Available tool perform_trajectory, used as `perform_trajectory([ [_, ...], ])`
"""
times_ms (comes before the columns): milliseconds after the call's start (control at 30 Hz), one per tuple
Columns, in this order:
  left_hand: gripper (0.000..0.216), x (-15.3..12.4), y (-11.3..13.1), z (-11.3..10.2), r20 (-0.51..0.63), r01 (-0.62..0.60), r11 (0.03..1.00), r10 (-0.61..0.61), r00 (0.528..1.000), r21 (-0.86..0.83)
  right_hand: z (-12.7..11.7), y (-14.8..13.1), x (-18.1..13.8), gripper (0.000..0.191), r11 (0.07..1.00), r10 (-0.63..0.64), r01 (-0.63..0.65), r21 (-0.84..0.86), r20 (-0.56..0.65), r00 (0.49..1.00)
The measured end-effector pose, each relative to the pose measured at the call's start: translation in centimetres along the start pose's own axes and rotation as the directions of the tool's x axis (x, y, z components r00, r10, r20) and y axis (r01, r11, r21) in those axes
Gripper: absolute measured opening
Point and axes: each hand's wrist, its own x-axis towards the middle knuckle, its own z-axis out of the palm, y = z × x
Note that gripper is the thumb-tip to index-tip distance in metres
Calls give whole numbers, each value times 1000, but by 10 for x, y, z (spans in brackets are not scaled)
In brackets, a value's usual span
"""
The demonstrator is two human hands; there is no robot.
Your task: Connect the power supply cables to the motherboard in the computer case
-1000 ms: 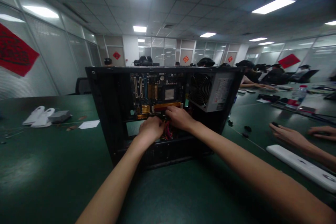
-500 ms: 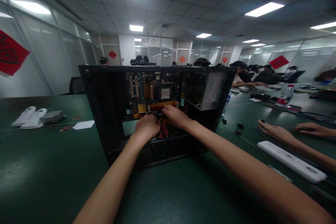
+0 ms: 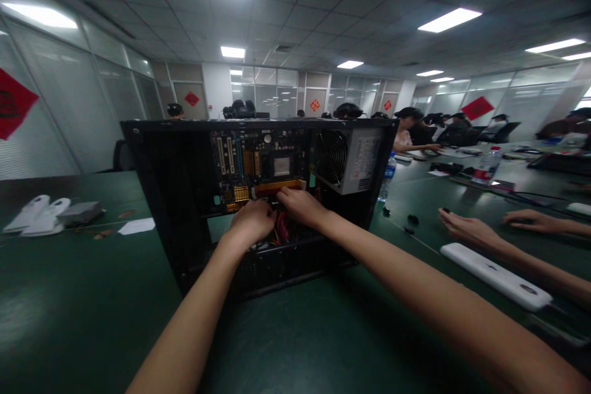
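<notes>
An open black computer case (image 3: 159, 209) stands on the green table in front of me. Inside it are a motherboard (image 3: 295, 146), a metal-boxed power supply (image 3: 360, 163) with a round fan grille, and bundled coloured cables (image 3: 283, 229). My left hand (image 3: 250, 225) reaches in at the motherboard's lower edge, its fingers curled beside the cables. Just right of it, my right hand (image 3: 301, 208) has its fingers bent below the orange memory slots (image 3: 279, 186). Both sets of fingertips are partly hidden, and what they grip is not visible.
Left of the case lie white objects (image 3: 44, 215), a grey block (image 3: 80, 213) and a paper slip (image 3: 136, 226). On the right are a white power strip (image 3: 496, 276), small black pieces (image 3: 412, 220), bottles (image 3: 488, 166) and another person's hands (image 3: 466, 228).
The view has shifted, so the case appears further left. My hands stay close together inside the case, with only slight movement of the fingers.
</notes>
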Motion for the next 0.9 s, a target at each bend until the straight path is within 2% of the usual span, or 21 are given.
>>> perform_trajectory([
  [233, 37, 10, 4, -2, -46, 76, 994, -73, 996, 75, -1, -2, 1, 24, 1000, 13, -13, 22, 0, 1000],
  [433, 38, 13, 2, -1, -84, 66, 990, -56, 995, 124, 0, 1, -3, 20, 997, 2, 1, 77, -39, 999],
  [533, 37, 12, 5, -1, -86, 64, 988, -53, 995, 143, 2, 4, -11, 22, 978, 3, 19, 207, -109, 994],
  [633, 37, 12, 8, -2, -76, 76, 985, -65, 995, 157, 6, 8, -18, 29, 928, 82, -9, 372, -180, 980],
  [767, 37, 11, 8, -4, -67, 89, 981, -78, 995, 170, 8, 10, -19, 20, 909, 198, -143, 392, -104, 975],
  [900, 36, 12, 13, -2, -75, 91, 977, -78, 994, 195, 9, 12, -15, 17, 910, 242, -219, 351, -23, 970],
])
